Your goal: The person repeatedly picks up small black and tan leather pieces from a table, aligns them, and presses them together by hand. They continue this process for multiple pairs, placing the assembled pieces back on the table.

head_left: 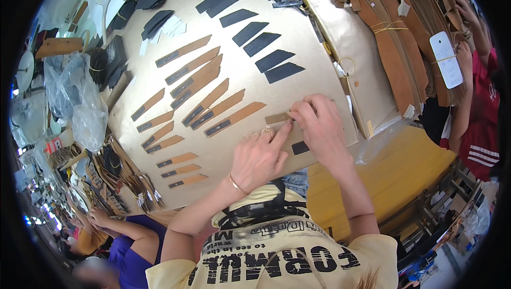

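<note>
A short brown leather strip (275, 118) lies near the table's front right, between my two hands. My right hand (321, 128) is closed in a pinch at its right end, and the fingertips hide what exactly is gripped there. My left hand (259, 157) rests just to the left, its index finger stretched out with the tip at the strip's end and the other fingers loosely bent. Below my right hand lies a small black piece (300, 147). Tan leather strips with dark patches (234, 118) lie in slanting rows left of my hands. Slanted black pieces (261, 44) lie farther back.
The pale table (223, 57) ends close before me. Bundled brown leather pieces (394, 60) with a white tag (446, 59) fill the right side. Plastic bags (80, 102) and leather stacks crowd the left. A person in red (481, 124) handles the bundles; another wears purple (136, 246).
</note>
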`<state>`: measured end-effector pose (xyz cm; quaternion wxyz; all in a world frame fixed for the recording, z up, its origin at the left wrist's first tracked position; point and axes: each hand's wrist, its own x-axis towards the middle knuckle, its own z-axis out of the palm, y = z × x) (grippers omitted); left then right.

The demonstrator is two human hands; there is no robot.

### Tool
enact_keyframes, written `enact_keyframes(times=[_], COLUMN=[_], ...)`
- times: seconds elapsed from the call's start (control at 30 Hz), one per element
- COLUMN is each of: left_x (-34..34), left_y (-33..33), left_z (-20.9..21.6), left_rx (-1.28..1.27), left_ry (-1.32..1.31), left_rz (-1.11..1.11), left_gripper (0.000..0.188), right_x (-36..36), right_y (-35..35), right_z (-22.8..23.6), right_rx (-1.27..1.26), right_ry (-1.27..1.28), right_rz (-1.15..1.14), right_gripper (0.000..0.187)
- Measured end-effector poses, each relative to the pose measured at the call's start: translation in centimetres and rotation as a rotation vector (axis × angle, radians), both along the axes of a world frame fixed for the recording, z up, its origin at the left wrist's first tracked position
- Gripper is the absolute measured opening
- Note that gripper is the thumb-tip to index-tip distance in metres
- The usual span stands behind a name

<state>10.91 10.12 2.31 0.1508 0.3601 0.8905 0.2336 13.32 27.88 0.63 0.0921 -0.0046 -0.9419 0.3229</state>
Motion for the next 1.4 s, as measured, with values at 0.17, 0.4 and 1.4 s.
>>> enact_keyframes(times=[0.17,0.4,1.4], left_x=[0.5,1.3,-1.6], left_y=[-0.3,0.4,-2.5], left_z=[-1.1,-1.1,0.8], left_rx=[-0.04,-0.167,0.862], left_ry=[0.136,0.229,-1.275], left_rz=[-0.055,-0.115,0.369], left_gripper=[0.065,0.061,0.033], right_x=[-0.3,-0.6,0.0], right_y=[0.9,2.0,3.0], right_z=[0.8,1.2,4.7], right_rx=[-0.092,-0.272,-0.803], right_ry=[-0.094,-0.214,-0.564], right_rz=[0.102,0.147,0.44], right_gripper=[0.016,0.01,0.043])
